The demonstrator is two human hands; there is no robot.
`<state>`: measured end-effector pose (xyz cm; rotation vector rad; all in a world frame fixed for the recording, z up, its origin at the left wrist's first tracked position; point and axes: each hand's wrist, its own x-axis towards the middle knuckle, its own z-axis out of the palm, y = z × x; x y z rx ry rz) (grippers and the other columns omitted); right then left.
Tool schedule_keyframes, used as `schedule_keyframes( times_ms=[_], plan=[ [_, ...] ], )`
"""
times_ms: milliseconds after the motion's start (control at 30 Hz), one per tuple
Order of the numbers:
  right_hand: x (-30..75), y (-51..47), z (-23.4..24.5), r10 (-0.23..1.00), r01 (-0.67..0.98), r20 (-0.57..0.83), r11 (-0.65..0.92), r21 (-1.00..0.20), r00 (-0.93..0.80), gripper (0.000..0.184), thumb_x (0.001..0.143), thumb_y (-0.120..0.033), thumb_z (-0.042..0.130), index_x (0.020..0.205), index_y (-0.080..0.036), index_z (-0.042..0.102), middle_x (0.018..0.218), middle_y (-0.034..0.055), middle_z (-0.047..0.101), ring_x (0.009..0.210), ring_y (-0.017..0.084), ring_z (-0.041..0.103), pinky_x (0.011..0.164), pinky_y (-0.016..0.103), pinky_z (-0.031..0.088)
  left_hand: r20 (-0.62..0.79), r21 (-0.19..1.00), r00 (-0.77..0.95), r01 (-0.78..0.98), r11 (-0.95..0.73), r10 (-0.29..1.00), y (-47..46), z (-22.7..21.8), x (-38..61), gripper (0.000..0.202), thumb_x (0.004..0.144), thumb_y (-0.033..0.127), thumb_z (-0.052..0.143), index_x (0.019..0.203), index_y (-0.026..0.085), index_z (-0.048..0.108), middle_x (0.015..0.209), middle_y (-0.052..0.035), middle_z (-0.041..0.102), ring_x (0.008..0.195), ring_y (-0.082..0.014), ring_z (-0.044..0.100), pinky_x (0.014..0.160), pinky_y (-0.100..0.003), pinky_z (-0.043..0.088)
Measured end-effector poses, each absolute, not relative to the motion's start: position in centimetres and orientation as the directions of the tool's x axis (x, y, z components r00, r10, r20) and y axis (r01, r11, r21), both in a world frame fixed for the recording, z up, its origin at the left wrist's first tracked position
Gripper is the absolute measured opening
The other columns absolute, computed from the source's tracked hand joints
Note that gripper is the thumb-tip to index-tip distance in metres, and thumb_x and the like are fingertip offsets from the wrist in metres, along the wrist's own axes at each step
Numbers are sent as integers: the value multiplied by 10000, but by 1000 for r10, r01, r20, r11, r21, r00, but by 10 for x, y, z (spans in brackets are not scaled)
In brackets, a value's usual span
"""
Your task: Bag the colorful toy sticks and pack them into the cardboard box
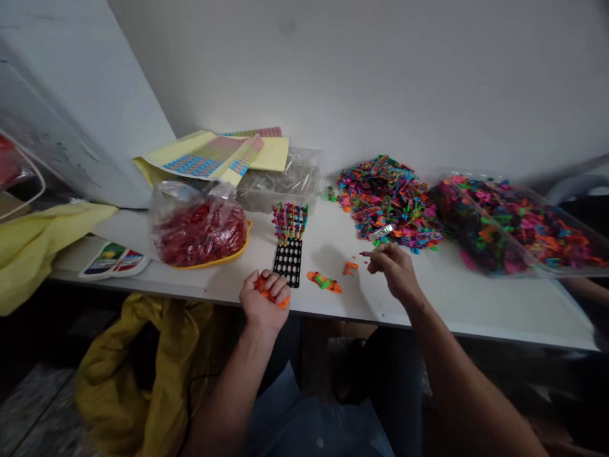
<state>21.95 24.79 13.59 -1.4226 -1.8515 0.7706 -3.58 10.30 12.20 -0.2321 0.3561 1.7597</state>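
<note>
My left hand [263, 299] is curled at the table's front edge around an orange plastic toy part [269, 292], which is partly hidden by the fingers. My right hand [392, 270] pinches a small dark red plastic piece [365, 254] between finger and thumb. Between the hands lie an orange and green plastic toy [324, 282] and a small orange plastic part [351, 268]. A black perforated rack [288, 262] sits left of them, with colourful small toys [290, 221] standing in its far rows. A large heap of multicoloured plastic toys [385, 203] lies beyond my right hand.
A transparent tub of similar toys [518, 228] stands at right. Red parts in a plastic bag [200, 231] rest on a yellow tray. Sticker sheets [204, 155] lie against the wall. A yellow cloth [33, 247] hangs off the white table's [333, 298] left end, above a yellow sack [143, 374].
</note>
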Motion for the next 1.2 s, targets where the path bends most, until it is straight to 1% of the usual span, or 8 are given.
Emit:
schedule_keyframes(
  times_ms=[33,67,133,267,433,867,1000,1200],
  plan=[
    [213,226,133,967,365,171,232,-902,-190,193,931,-364,539,971,-189,608,641,16,661,630,200,672,671,336,549,-337,111,-228,-973,-202,913,104,122,-38,174,859,218,491,697,188,437,560,61,317,427,-80,336,383,-192,248],
    [204,203,129,961,208,175,219,-953,-212,194,930,-385,575,1008,-209,602,676,11,683,634,195,674,675,341,552,-331,108,-238,-971,-214,913,106,123,-39,178,861,212,486,693,188,432,559,60,314,429,-80,336,385,-191,249],
    [182,157,121,946,82,206,233,-969,-252,237,944,-395,594,1121,-239,614,761,17,712,705,202,691,734,369,560,-323,101,-249,-968,-228,913,109,124,-39,189,870,202,468,687,189,421,559,58,307,432,-81,333,386,-190,253],
    [140,96,110,882,155,305,379,-913,-360,246,1003,-335,527,1210,-297,656,878,41,693,831,216,663,798,391,541,-307,101,-246,-969,-226,919,112,129,-32,202,884,197,446,685,192,414,557,55,300,430,-83,320,382,-191,247],
    [126,83,105,840,163,372,463,-871,-394,297,1013,-266,503,1274,-340,626,866,30,652,800,208,631,759,367,533,-294,111,-257,-966,-235,920,108,130,-27,226,888,195,444,667,194,396,546,55,288,428,-82,310,382,-191,241],
    [116,78,101,849,259,365,477,-840,-381,256,1031,-272,437,1197,-286,632,918,61,643,818,213,622,741,349,526,-280,210,-353,-930,-302,893,104,123,-21,225,842,293,521,669,195,416,537,72,279,395,-75,298,359,-212,179],
    [111,72,93,866,257,361,457,-851,-345,244,1038,-253,423,1170,-251,628,944,59,649,858,199,626,784,327,511,-274,262,-382,-913,-314,882,102,120,-15,263,835,315,516,637,194,394,528,76,245,381,-74,266,355,-215,143],
    [106,64,83,898,210,333,398,-893,-288,249,1043,-282,427,1145,-208,641,962,62,653,871,179,614,810,299,482,-305,260,-369,-919,-296,878,100,116,-14,261,833,317,520,637,193,401,525,78,242,378,-73,261,350,-206,151]
  ],
)
